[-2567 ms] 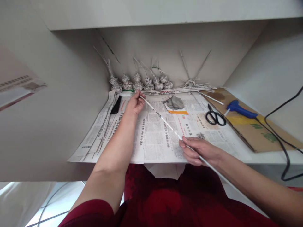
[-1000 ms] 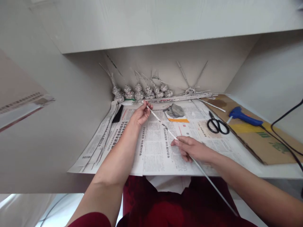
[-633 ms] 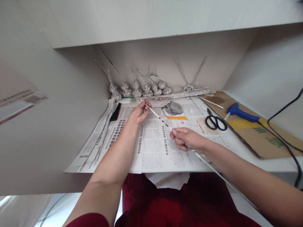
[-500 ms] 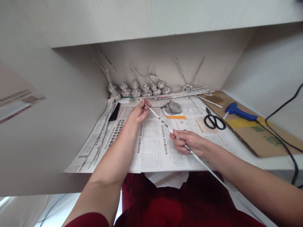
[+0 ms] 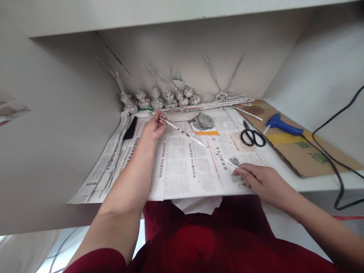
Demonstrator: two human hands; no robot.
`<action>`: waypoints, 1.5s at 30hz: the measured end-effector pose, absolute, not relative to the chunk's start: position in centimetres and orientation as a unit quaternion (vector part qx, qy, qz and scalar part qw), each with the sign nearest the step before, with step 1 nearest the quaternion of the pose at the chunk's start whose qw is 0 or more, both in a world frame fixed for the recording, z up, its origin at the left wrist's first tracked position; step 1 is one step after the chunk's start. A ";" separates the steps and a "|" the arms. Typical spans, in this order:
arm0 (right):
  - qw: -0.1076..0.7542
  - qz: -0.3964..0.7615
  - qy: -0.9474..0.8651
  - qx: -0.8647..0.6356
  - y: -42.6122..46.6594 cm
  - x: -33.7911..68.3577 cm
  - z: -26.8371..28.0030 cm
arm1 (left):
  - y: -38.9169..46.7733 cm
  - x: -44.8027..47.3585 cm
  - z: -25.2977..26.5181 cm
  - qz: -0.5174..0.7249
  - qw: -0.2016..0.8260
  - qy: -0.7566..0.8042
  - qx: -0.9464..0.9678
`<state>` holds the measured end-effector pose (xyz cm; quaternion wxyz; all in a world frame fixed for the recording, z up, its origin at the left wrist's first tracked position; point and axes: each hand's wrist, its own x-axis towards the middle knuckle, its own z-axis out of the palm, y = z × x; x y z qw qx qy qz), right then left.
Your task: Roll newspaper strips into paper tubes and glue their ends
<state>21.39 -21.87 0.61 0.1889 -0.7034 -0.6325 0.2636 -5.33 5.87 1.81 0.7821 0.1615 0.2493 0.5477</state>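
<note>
A: Status on the paper rod (image 5: 184, 132)?
B: Between both hands, slanting over the newspaper (image 5: 178, 172) on the bench (image 5: 315, 185). Thin, tightly rolled, white with dark printed flecks, slight bow. Anything beyond the right fingers is hidden.
A: Grip?
B: Left hand (image 5: 156, 124): thumb and fingers pinched on the far end. Right hand (image 5: 263, 182): pinched on the near part, nearer the bench's front edge.
A: Materials around it?
B: Back row: woven pieces (image 5: 156, 101), coiled printed paper, ribbed, mostly two-lobed like gourds, thin stalks on top. Right of them, a woven ring (image 5: 222, 96) with two spokes up in a V. In front, a bundle of rods (image 5: 209, 105), lying flat. Mid-bench, a crumpled grey lump (image 5: 204, 121) on an orange-edged card (image 5: 207, 133); can't tell if cloth or clay.
A: Sides?
B: Left: long newspaper strips (image 5: 113, 149), layered, flat black object (image 5: 130, 129) just beside. Right: black loop-handled scissors (image 5: 246, 138), then brown cardboard (image 5: 297, 157) with yellow tape, blue glue gun (image 5: 284, 124) on it, black cord.
A: Containers?
B: Grey-walled recess (image 5: 182, 45) around the bench; woven pieces, ring and bundle sit at its back.
</note>
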 end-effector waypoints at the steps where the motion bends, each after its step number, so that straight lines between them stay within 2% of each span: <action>1: 0.211 0.357 -0.598 -0.686 -22.2 21.3 0.6 | 5.8 -5.3 1.8 0.542 0.787 0.244 0.165; 4: 0.258 0.574 -0.476 -0.615 -22.8 20.9 1.1 | 5.8 -5.2 1.7 0.531 0.795 0.234 0.177; 7: 0.254 0.613 -0.444 -0.602 -23.1 20.8 1.5 | 5.7 -5.0 1.6 0.527 0.798 0.228 0.182; 9: 0.237 0.533 -0.494 -0.645 -23.2 21.1 1.6 | 5.7 -5.0 1.5 0.529 0.798 0.226 0.178; 13: 0.187 0.218 -0.612 -0.737 -23.2 22.0 1.4 | 6.1 -5.3 1.4 0.544 0.788 0.235 0.169; 15: 0.171 0.185 -0.618 -0.744 -23.3 22.3 1.2 | 6.2 -5.5 1.3 0.545 0.787 0.232 0.171; 17: 0.180 0.272 -0.596 -0.733 -23.4 22.5 1.0 | 6.3 -5.6 1.3 0.542 0.791 0.223 0.175; 21: 0.209 0.530 -0.497 -0.655 -23.6 22.5 1.0 | 6.2 -5.6 1.4 0.536 0.797 0.217 0.174; 24: 0.229 0.618 -0.442 -0.609 -23.4 22.5 1.3 | 6.0 -5.3 1.5 0.537 0.797 0.217 0.172; 30: 0.274 0.618 -0.432 -0.597 -20.6 21.3 1.7 | 5.6 -5.0 1.6 0.535 0.800 0.213 0.171; 37: 0.271 0.611 -0.470 -0.577 -16.8 19.6 1.2 | 5.6 -4.9 1.5 0.526 0.803 0.215 0.177; 45: 0.256 0.568 -0.512 -0.591 -16.6 19.1 1.3 | 5.5 -4.7 1.5 0.520 0.803 0.223 0.186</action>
